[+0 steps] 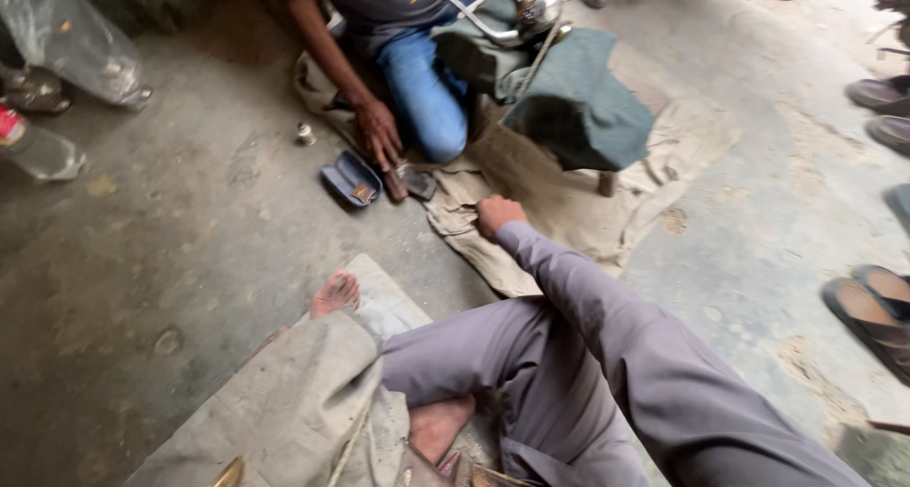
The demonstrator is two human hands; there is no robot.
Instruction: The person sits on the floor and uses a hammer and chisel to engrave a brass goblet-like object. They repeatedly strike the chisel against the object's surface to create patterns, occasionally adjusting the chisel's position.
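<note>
Right hand (497,214) fisted on a crumpled beige cloth (559,198).
Its fingers curl closed against the floor cloth; whether they grip it, I cannot tell. A co-worker's hand (378,133) rests beside a small blue tray (349,178).

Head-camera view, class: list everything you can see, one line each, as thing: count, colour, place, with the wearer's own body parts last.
Beige floor cloth: one, spread at centre.
Dark green cloth bundle: one, upper centre on the cloth.
Shiny metal fitting: one, silver, atop the bundle.
Small blue oval tray: one, left of the cloth.
Clear plastic bottle: one, far left.
Clear plastic bag: one, upper left.
Brown sandals: two, right edge.
Co-worker's hand: one, on the floor beside the tray.
Grey sacking mat: one, lower left.
Right hand: one, closed grip resting on the cloth.
Bare feet: two, on the mat.
Left hand: not in view.
</note>
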